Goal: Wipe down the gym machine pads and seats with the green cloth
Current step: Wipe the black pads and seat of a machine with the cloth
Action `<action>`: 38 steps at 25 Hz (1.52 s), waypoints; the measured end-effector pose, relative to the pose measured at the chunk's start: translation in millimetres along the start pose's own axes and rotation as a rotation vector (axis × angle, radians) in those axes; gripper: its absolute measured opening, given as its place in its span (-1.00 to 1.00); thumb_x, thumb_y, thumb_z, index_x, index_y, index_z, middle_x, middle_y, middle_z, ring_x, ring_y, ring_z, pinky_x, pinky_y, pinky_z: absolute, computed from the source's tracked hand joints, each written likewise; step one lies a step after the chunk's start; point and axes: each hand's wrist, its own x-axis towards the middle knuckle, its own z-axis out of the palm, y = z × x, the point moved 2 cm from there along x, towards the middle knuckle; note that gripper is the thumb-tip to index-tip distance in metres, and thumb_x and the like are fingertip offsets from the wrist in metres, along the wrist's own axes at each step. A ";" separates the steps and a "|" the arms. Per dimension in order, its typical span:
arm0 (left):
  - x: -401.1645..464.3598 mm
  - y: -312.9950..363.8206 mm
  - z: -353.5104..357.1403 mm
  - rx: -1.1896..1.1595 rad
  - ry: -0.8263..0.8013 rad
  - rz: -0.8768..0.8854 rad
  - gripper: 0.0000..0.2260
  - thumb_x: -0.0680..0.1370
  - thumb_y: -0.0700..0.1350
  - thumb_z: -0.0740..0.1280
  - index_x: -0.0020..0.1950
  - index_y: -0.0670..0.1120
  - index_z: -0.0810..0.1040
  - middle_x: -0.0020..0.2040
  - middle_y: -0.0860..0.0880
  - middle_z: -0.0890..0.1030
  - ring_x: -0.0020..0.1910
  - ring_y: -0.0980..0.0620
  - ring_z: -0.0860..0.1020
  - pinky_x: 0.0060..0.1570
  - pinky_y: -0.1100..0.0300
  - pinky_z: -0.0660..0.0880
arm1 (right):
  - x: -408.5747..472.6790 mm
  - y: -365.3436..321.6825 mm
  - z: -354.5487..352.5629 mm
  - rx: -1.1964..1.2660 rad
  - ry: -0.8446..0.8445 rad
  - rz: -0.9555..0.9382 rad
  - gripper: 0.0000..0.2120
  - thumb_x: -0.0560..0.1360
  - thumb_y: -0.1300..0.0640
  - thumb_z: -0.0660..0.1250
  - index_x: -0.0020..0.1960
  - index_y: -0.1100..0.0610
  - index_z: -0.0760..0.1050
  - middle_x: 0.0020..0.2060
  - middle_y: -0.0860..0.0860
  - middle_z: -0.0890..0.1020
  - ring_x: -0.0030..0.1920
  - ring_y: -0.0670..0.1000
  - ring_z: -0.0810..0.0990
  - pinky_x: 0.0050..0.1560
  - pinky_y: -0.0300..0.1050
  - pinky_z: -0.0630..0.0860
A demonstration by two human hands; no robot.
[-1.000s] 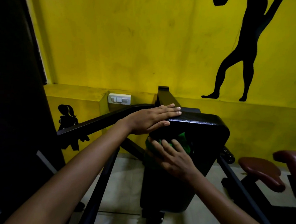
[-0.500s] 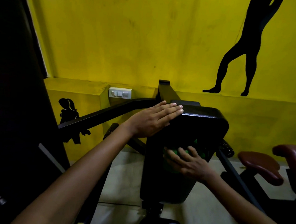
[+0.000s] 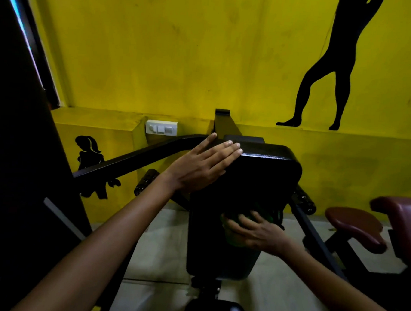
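Green cloth (image 3: 260, 212) pressed to black pad (image 3: 268, 176) under spread right hand (image 3: 258, 232) — left hand (image 3: 202, 166) flat, fingers straight, on pad's top corner.

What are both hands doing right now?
Left hand: open, flat on top of the black pad.
Right hand: open, fingers spread, pressing the green cloth against the pad's front.

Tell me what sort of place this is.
Most likely a gym. A black padded machine backrest stands in the middle, a maroon padded seat sits to the right, and the yellow wall carries a black silhouette of an athletic figure.
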 end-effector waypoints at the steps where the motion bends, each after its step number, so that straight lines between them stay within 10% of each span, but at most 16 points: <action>1: -0.3 2.1 -0.1 0.004 -0.008 0.008 -0.60 0.66 -0.11 0.05 0.48 -0.21 0.19 0.45 -0.19 0.33 0.46 -0.11 0.27 0.44 -0.11 0.14 | -1.3 5.7 -5.7 0.007 -0.005 -0.011 -0.37 0.11 -0.05 0.58 0.18 -0.12 0.58 0.29 0.04 0.31 0.14 0.09 0.37 0.04 0.05 0.49; 6: 0.1 7.0 0.4 0.016 -0.019 -0.037 -0.60 0.66 -0.11 0.01 0.49 -0.20 0.20 0.47 -0.18 0.31 0.47 -0.12 0.23 0.44 -0.09 0.18 | -0.9 46.9 -29.3 -0.059 0.291 0.338 -0.65 0.58 0.09 0.14 0.36 -0.05 0.35 0.36 0.08 0.32 0.15 0.13 0.40 0.05 0.07 0.33; 12: 2.0 12.6 -7.1 0.021 -0.037 -0.085 -0.59 0.66 -0.10 0.01 0.50 -0.19 0.19 0.48 -0.18 0.29 0.47 -0.13 0.23 0.44 -0.10 0.17 | -29.2 14.8 1.4 -0.079 0.083 -0.001 -0.29 0.20 0.06 0.51 0.31 -0.05 0.39 0.29 0.04 0.33 0.14 0.09 0.38 0.00 0.07 0.51; 18: 2.0 24.7 -4.1 0.057 -0.071 -0.171 -0.56 0.65 -0.07 0.01 0.51 -0.19 0.19 0.49 -0.20 0.25 0.49 -0.14 0.18 0.45 -0.03 0.14 | -34.9 57.2 -20.3 -0.094 0.287 0.348 -0.56 0.53 0.15 0.19 0.40 -0.05 0.30 0.37 0.09 0.30 0.15 0.16 0.38 0.07 0.09 0.31; 24: 3.3 30.1 -7.5 0.064 -0.080 -0.210 -0.54 0.65 -0.03 0.08 0.51 -0.20 0.19 0.51 -0.19 0.22 0.50 -0.13 0.16 0.47 -0.05 0.11 | -64.2 10.8 13.2 -0.013 -0.043 -0.200 -0.23 0.00 0.08 0.62 0.20 -0.09 0.56 0.29 0.04 0.32 0.23 0.08 0.34 0.12 0.06 0.53; 29: -0.2 41.3 0.1 0.185 -0.058 -0.233 -0.50 0.65 0.00 0.10 0.53 -0.18 0.10 0.53 -0.16 0.14 0.51 -0.16 0.09 0.48 -0.09 -0.02 | -55.7 31.1 4.9 0.017 0.133 0.148 -0.40 0.34 0.20 0.33 0.37 0.02 0.35 0.29 0.09 0.34 0.15 0.14 0.38 0.09 0.17 0.36; 35: -15.3 47.1 16.0 0.256 -0.025 -0.132 -0.46 0.66 0.02 0.10 0.56 -0.12 -0.02 0.57 -0.11 -0.13 0.54 -0.11 -0.10 0.48 -0.05 -0.13 | -60.9 -23.3 39.5 0.024 0.001 -0.116 -0.34 0.18 0.11 0.56 0.27 0.00 0.50 0.36 0.07 0.32 0.24 0.10 0.36 0.28 0.15 0.35; 38: -17.1 44.5 21.8 0.293 -0.019 -0.116 -0.44 0.65 0.05 0.08 0.56 -0.12 -0.03 0.57 -0.11 -0.15 0.54 -0.11 -0.10 0.48 -0.03 -0.11 | -52.4 1.8 26.6 0.037 0.183 0.068 -0.57 0.50 0.19 0.24 0.36 0.02 0.35 0.32 0.07 0.34 0.17 0.11 0.39 0.09 0.16 0.41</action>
